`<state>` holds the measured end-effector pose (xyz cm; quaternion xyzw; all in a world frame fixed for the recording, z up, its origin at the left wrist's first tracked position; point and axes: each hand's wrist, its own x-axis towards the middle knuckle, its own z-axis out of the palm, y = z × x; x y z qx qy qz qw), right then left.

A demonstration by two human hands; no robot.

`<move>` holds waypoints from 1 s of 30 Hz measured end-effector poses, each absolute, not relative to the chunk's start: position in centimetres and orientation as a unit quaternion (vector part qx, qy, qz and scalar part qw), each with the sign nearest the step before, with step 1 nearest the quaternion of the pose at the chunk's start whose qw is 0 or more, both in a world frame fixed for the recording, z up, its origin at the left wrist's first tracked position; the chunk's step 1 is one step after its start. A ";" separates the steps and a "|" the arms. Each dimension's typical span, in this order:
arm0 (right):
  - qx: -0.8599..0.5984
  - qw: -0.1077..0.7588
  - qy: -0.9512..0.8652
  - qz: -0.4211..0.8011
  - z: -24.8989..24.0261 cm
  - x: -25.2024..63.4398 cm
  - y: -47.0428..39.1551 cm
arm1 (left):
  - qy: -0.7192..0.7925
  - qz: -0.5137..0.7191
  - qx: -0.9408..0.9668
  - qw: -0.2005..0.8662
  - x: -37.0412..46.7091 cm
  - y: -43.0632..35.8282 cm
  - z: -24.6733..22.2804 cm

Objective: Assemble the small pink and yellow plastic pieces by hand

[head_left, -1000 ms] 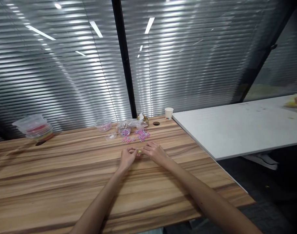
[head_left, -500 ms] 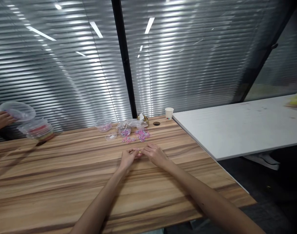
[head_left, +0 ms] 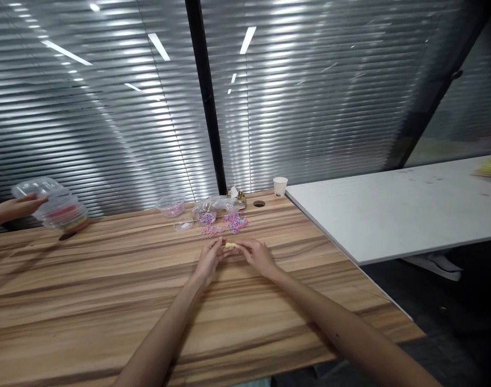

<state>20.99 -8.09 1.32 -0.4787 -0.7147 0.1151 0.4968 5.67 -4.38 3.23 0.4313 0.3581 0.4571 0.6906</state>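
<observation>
My left hand and my right hand meet fingertip to fingertip over the wooden table, both pinching a small yellow piece held just above the surface. Right behind my hands lies a loose pile of pink, purple and blue paper clips, some spilling from a clear plastic bag. A small clear bowl and a clear lid sit to the left of the pile.
At the far left another person's hand holds a clear lid over a plastic tub of coloured items. A paper cup and a cable hole lie near the white table. Ribbed glass stands behind.
My hands lifted the yellow piece slightly and drew it into view between the fingertips. The other person's hand came in at the left and brought a clear lid down to the tub.
</observation>
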 end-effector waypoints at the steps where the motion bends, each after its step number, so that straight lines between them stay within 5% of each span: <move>1: -0.479 0.512 -0.696 0.155 1.4 20.9 -8.0 | 0.355 0.467 0.422 0.692 5.7 -4.3 3.2; 11: -0.447 0.557 -0.601 0.359 1.6 20.5 -7.8 | 0.344 0.509 0.411 0.674 5.7 -4.6 3.8; 30: -0.436 0.539 -0.593 0.410 1.7 20.4 -7.9 | 0.421 0.461 0.646 0.440 6.0 -4.6 2.9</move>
